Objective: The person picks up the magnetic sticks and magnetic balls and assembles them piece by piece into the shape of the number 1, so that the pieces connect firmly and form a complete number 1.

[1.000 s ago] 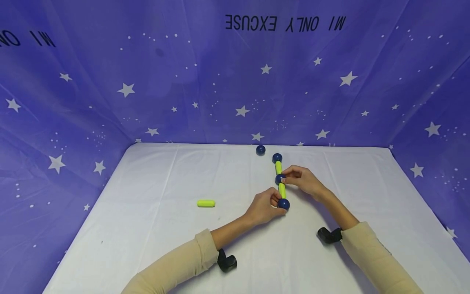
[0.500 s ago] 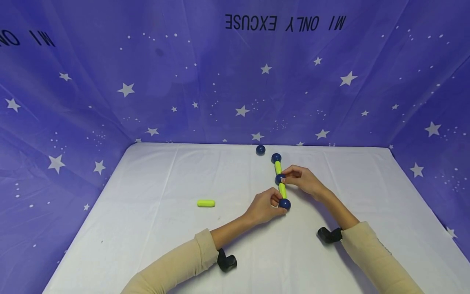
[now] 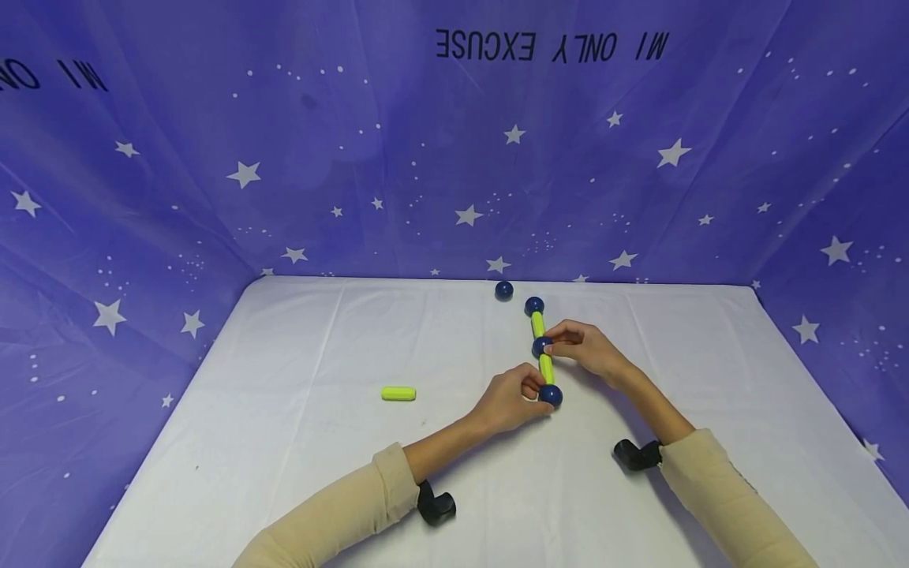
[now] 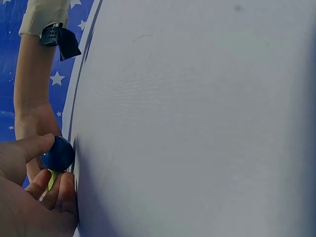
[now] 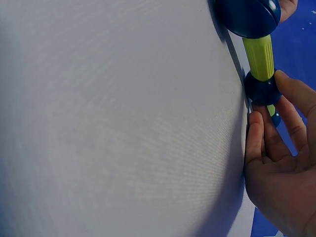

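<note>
Three dark blue balls and two yellow-green rods form one line on the white table, running away from the person. My left hand (image 3: 507, 400) pinches the near ball (image 3: 550, 396) between thumb and fingers; the left wrist view shows the thumb on top of that ball (image 4: 58, 154). Around the middle ball (image 3: 542, 346), my right hand (image 3: 585, 349) closes thumb and fingertips. The near rod (image 3: 546, 369) joins these two balls. Beyond, the far rod (image 3: 537, 324) leads to the far ball (image 3: 535, 305), which no hand touches.
A loose blue ball (image 3: 504, 291) lies near the table's back edge, left of the line. One loose yellow-green rod (image 3: 398, 394) lies to the left of the left hand. Black wrist mounts (image 3: 436, 505) stick out under both sleeves. Purple star-printed cloth (image 3: 398, 158) surrounds the table (image 3: 305, 473).
The far ball and far rod have swung slightly left, and the near ball has shifted slightly right. Both hands keep their holds almost in place.
</note>
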Tool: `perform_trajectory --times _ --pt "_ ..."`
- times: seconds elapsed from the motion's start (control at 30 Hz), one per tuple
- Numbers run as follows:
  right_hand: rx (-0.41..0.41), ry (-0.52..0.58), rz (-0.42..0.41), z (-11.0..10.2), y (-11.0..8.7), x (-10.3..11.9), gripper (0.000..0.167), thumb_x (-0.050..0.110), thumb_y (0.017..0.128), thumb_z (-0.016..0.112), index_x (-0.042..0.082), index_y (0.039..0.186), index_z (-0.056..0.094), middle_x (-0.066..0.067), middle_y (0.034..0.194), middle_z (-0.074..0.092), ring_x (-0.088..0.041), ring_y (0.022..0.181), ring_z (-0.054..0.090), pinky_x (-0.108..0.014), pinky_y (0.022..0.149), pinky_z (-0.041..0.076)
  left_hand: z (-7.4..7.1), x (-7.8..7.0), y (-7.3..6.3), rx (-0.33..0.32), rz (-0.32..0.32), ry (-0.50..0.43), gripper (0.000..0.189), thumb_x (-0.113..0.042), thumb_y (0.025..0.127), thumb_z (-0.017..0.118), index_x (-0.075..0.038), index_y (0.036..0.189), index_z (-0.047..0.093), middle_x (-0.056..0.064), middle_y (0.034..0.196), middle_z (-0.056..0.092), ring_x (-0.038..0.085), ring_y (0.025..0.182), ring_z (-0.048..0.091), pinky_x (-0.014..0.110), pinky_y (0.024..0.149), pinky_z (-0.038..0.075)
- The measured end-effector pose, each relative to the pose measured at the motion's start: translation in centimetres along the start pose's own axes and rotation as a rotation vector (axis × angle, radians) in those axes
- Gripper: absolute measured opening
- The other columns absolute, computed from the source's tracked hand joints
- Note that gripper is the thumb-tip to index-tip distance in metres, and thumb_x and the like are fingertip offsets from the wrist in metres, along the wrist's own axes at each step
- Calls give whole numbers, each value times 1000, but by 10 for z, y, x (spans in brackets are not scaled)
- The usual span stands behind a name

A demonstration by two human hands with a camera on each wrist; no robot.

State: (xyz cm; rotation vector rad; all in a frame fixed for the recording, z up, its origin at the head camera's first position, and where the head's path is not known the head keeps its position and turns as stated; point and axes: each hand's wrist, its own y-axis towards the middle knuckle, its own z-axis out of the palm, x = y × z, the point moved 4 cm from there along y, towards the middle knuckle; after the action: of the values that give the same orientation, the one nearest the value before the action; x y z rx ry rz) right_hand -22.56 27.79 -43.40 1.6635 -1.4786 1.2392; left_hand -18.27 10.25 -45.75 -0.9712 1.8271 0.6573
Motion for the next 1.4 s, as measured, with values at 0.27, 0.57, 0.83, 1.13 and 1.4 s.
perform_trajectory --times 0.27,0.57,0.83,1.13,1.4 --pt "-7 -9 10 -1 11 -21 32 8 93 71 -5 122 63 -17 113 69 -24 103 64 -38 95 45 -12 3 -4 -15 -44 -53 37 -8 80 84 -2 109 63 6 102 67 17 93 67 20 80 51" --pt "-10 -21 9 -3 14 -29 37 17 92 74 -1 123 64 -14 113 68 -22 101 62 -36 90 45 -49 -1 -19 -43 4 -74 41 -9 85 80 1 119 61 14 116 66 24 106 64 33 91 53" --pt "-12 -2 8 -4 16 -32 36 20 90 76 2 120 66 -11 110 70 -24 101 63 -35 89 48 -104 9 -47 -116 80 45 37 -9 87 77 1 120 64 17 116 66 29 108 63 42 91 53" --pt "-13 8 16 -4 15 -32 35 19 90 76 2 120 66 -11 110 70 -23 101 64 -36 90 49 -163 31 -81 -107 9 287 39 -7 85 78 1 121 66 15 117 68 34 111 60 48 95 48" --pt "4 5 24 -1 2 -3 33 11 93 71 -5 121 64 -17 111 68 -23 100 62 -42 93 45 -171 53 -94 -29 -83 438 37 -2 82 78 1 118 69 11 112 69 30 105 63 48 93 49"
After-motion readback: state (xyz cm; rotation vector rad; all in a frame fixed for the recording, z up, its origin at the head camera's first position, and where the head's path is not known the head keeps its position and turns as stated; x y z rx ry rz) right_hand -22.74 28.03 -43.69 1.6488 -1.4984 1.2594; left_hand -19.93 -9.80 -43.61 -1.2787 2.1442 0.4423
